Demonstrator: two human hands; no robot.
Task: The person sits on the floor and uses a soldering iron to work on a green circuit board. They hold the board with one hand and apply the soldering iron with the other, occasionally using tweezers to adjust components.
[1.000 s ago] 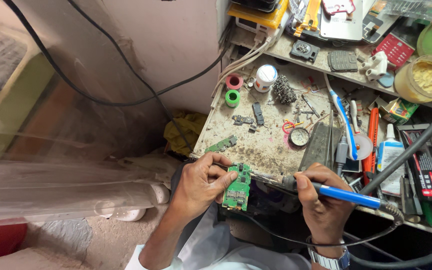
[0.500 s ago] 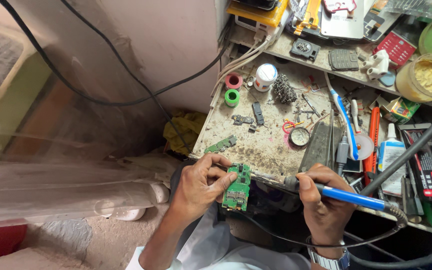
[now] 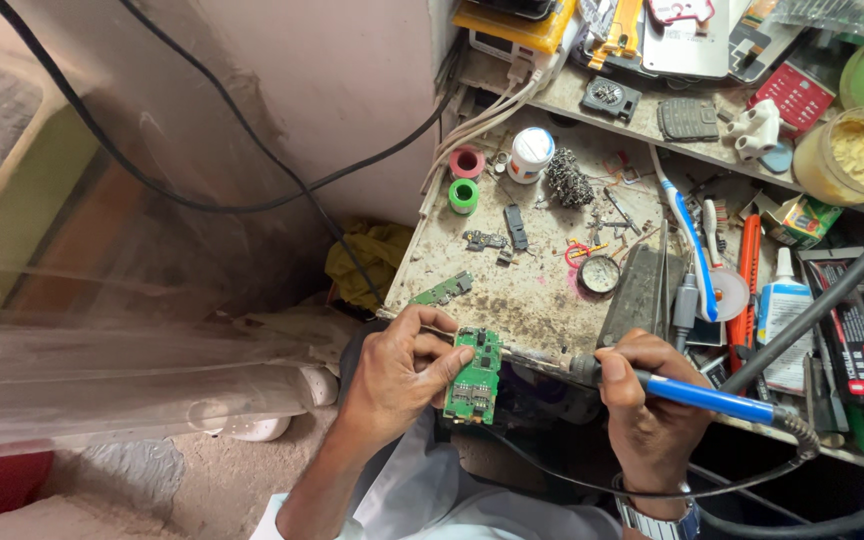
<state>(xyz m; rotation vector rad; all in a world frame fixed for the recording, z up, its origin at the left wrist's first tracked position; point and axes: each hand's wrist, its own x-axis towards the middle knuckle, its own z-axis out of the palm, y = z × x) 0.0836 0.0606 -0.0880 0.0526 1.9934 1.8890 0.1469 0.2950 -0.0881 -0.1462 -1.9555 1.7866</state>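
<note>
My left hand (image 3: 402, 372) grips a small green circuit board (image 3: 476, 376) by its left edge, holding it upright at the near edge of the workbench (image 3: 537, 290). In my right hand (image 3: 650, 400) is a soldering iron with a blue handle (image 3: 697, 396); its metal tip (image 3: 532, 356) points left and meets the board's upper right edge. A black cord runs from the iron's handle down past my wrist, which wears a watch.
The stained bench holds a second green board (image 3: 443, 290), red and green tape rolls (image 3: 466, 178), a white jar (image 3: 531, 153), a solder tangle (image 3: 568, 181), a toothbrush (image 3: 687, 235) and a glue bottle (image 3: 782, 312). A shelf behind carries phone parts. A black cable crosses the wall at left.
</note>
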